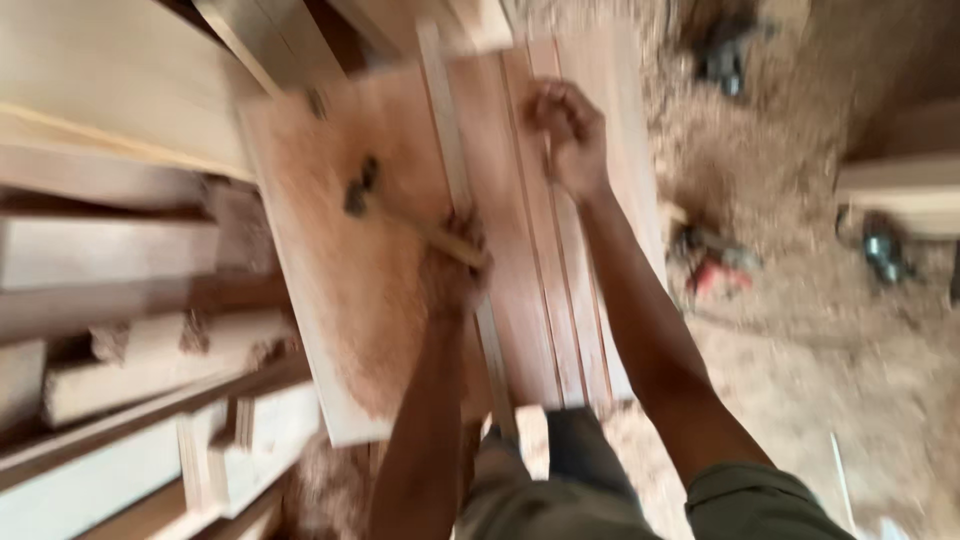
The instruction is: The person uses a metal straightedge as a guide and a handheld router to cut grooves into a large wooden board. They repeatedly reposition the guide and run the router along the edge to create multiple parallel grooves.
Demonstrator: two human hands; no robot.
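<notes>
I've got my left hand [452,268] wrapped tight around the handle of a hammer [400,210], fist closed, handle running up and to the left from my knuckles so the dark head sits out over the bare part of the reddish board [330,300]. The board lies lengthwise away from me, near end by my knees, far end up by the lumber pile.

My right hand [567,135] is further out, up near the far end, fingers curled in like I'm pinching something small against the wood, but the shot's too blurry to say what, if anything, is in there. It rests on the narrow strips [545,290] lying side by side on the right half of the board, all running the same direction as the board. One paler strip [455,170] passes just beside my left fist.

So the hammer head is left of and nearer to me than my right hand, with the pale strip between them.

Stacked planks [110,250] on my left, sawdust floor [800,330] on my right with a couple of tools [712,268] lying in it.
</notes>
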